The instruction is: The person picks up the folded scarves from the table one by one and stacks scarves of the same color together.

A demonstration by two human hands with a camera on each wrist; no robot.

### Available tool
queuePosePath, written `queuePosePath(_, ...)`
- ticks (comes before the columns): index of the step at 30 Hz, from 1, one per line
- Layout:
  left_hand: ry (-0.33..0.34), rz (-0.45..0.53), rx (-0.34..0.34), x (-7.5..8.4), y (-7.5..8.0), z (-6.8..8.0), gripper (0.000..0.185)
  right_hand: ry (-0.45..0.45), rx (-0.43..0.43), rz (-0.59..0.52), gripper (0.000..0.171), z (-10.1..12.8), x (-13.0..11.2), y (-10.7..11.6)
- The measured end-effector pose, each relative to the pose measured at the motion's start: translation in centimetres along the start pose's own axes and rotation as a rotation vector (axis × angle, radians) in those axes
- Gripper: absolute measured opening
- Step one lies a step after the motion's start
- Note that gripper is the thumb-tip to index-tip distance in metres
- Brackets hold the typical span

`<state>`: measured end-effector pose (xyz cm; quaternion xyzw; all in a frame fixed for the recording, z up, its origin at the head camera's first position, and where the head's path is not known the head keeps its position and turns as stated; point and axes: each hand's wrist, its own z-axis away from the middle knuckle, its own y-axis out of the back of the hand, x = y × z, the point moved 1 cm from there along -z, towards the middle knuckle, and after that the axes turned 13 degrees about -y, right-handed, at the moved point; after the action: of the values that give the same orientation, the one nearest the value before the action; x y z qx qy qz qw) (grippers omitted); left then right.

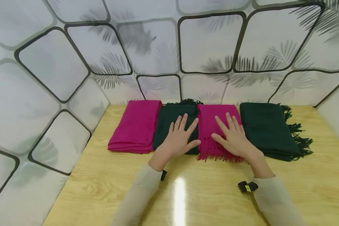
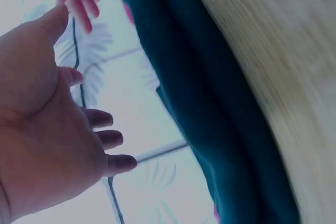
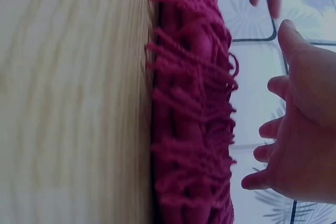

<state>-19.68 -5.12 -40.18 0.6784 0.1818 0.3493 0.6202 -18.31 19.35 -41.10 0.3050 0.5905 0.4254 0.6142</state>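
Four folded scarves cannot be counted here beyond several; they lie side by side in a row. My left hand (image 1: 177, 140), fingers spread, hovers over a folded dark green scarf (image 1: 169, 113). In the left wrist view a gap shows between the palm and this scarf's folded edge (image 2: 194, 87). Over the fringed magenta scarf (image 1: 218, 110) beside it, my right hand (image 1: 235, 139) is held with fingers apart. The right wrist view shows that palm away from the magenta fringe (image 3: 197, 103). Both hands hold nothing.
Another folded magenta scarf (image 1: 137, 125) lies at the row's left end. A dark green scarf (image 1: 266, 128) with fringe on its right side lies at the right end. They rest on a wooden table (image 1: 209, 194), against a patterned wall (image 1: 155, 44).
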Motion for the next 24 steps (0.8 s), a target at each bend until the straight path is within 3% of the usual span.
queuePosePath(6, -0.083, 0.027, 0.015, 1.0, -0.4, -3.7, 0.08, 0.019, 0.03, -0.064, 0.08, -1.5, 1.6, 0.7)
queuePosePath(12, -0.093, 0.223, 0.056, 1.4, -1.0, -7.0, 0.081, 0.001, 0.0, -0.194, 0.077, -3.0, 3.1, 1.2)
queuePosePath(18, 0.027, 0.439, 0.02, 1.6, -1.8, -9.4, 0.079, -0.052, -0.034, -0.252, 0.077, -4.2, 4.3, 0.9)
queuePosePath(20, 0.074, 0.446, -0.013, 1.8, -2.2, -9.9, 0.079, -0.06, -0.04, -0.25, 0.078, -4.5, 4.7, 0.6)
queuePosePath(24, 0.115, 0.334, -0.094, 2.4, -2.8, -10.7, 0.077, -0.073, -0.044, -0.229, 0.079, -4.8, 5.0, 0.1)
